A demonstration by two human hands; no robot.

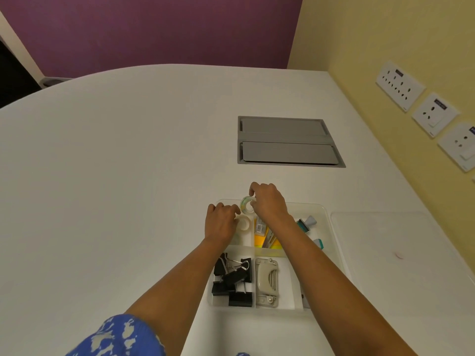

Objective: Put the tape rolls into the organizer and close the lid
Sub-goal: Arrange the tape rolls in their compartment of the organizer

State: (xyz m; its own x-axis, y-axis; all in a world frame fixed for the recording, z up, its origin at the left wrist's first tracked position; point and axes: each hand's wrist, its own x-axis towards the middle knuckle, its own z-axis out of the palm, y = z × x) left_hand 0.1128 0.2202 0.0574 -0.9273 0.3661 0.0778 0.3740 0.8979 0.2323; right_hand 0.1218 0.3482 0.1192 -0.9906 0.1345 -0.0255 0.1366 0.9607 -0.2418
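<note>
A clear plastic organizer (pixel 331 227) with several compartments lies on the white table in front of me. My right hand (pixel 270 201) pinches a greenish clear tape roll (pixel 247 203) upright over the organizer's far left corner. My left hand (pixel 220 222) grips a white tape roll (pixel 243 223) just below it, in the far left compartment. The organizer's clear lid (pixel 401 242) lies flat on the table to the right of the organizer.
Black binder clips (pixel 232 278) fill the near left compartment, a grey hole punch (pixel 267 281) the one beside it. Yellow sticky notes (pixel 261 238) and small stationery lie further back. A grey cable hatch (pixel 288 141) is set into the table beyond. Wall sockets (pixel 434 111) line the right wall.
</note>
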